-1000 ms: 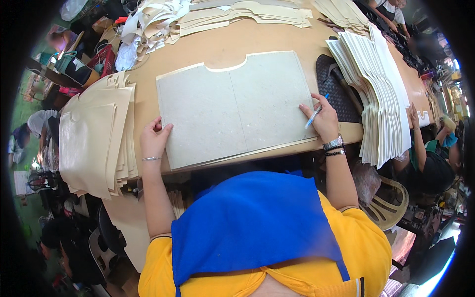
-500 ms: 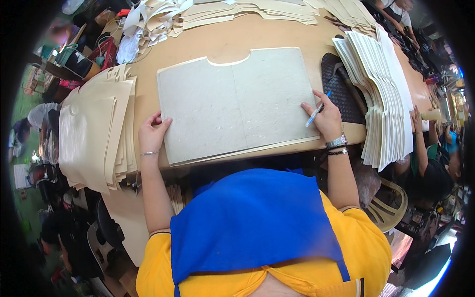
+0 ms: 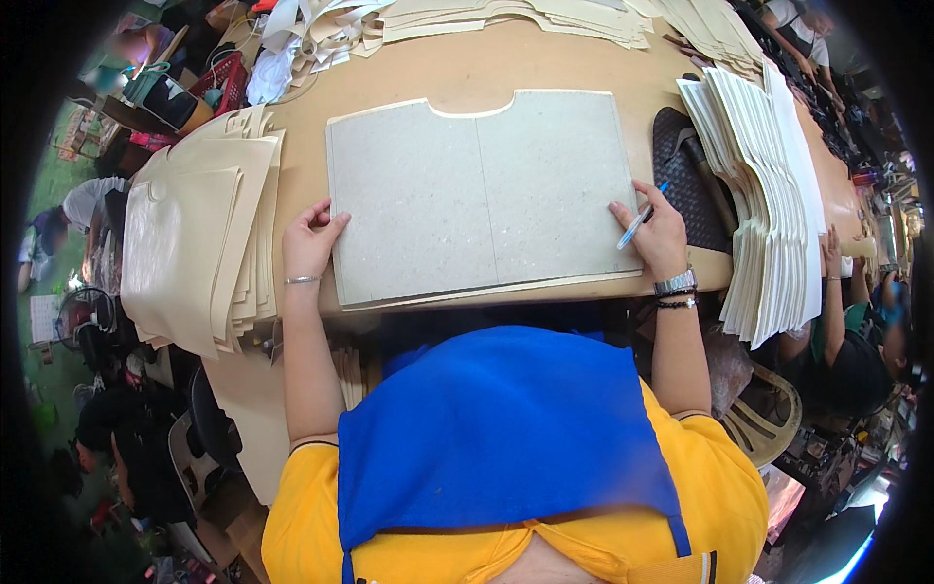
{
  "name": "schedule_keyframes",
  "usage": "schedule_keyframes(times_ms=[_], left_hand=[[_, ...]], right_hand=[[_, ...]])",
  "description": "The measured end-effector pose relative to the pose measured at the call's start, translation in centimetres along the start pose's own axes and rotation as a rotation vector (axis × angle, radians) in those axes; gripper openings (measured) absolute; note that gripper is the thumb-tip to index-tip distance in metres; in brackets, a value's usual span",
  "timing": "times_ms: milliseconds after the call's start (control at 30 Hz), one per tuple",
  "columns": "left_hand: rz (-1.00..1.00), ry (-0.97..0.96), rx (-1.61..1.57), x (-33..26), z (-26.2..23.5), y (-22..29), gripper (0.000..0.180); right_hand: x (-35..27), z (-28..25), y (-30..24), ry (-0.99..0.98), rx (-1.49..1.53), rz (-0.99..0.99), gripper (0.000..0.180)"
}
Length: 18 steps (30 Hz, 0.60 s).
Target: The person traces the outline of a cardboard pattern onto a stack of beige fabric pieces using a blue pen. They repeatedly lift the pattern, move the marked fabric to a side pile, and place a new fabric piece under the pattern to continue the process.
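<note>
A large grey board (image 3: 418, 204) with a rounded notch in its far edge lies flat on the table in front of me. Cream sheet material shows as a thin strip along its notch and near edge. At the board's left edge is my left hand (image 3: 309, 243), its thumb on the margin and its fingers curled beside it. My right hand (image 3: 662, 234) sits at the right edge, with the thumb over the board. A clear pen with a blue end (image 3: 637, 224) is held between that hand's thumb and fingers, slanting over the board's margin.
Left of the board lies a pile of cream sheets (image 3: 185, 234). A tall stack of pale cut pieces (image 3: 759, 214) stands at right, beside a dark textured pad (image 3: 671, 146) bearing a long tool. Cut sheets and scraps (image 3: 292, 39) line the far edge. Other people work on both sides.
The whole view has shifted slightly, so the scene sits farther right. Both hands stay at the board's side edges, and the pen remains in my right hand.
</note>
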<state>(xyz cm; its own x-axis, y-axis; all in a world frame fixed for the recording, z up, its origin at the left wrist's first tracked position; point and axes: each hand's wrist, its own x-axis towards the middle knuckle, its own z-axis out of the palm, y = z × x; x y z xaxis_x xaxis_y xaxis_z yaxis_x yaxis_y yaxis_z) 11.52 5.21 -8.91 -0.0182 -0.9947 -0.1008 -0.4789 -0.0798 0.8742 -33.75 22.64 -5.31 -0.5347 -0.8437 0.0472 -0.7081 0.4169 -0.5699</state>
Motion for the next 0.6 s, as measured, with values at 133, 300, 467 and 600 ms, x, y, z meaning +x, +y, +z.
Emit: schedule_keyframes(times_ms=[133,300,467,600], left_hand=[[0.009,-0.023,-0.078,0.7,-0.1,-1.1,0.052],[-0.001,-0.029,-0.079,0.8,0.0,-1.2,0.052],[-0.010,-0.025,-0.037,0.5,0.0,-0.7,0.052],[0.010,0.000,-0.016,0.7,-0.1,-1.0,0.051]], right_hand=[[0.0,0.0,0.0,0.001,-0.012,-0.007,0.060],[0.0,-0.1,-0.1,0.011,-0.002,-0.018,0.059],[0.0,0.1,0.2,0.009,0.011,-0.014,0.059],[0.1,0.1,0.2,0.004,0.004,-0.005,0.060]])
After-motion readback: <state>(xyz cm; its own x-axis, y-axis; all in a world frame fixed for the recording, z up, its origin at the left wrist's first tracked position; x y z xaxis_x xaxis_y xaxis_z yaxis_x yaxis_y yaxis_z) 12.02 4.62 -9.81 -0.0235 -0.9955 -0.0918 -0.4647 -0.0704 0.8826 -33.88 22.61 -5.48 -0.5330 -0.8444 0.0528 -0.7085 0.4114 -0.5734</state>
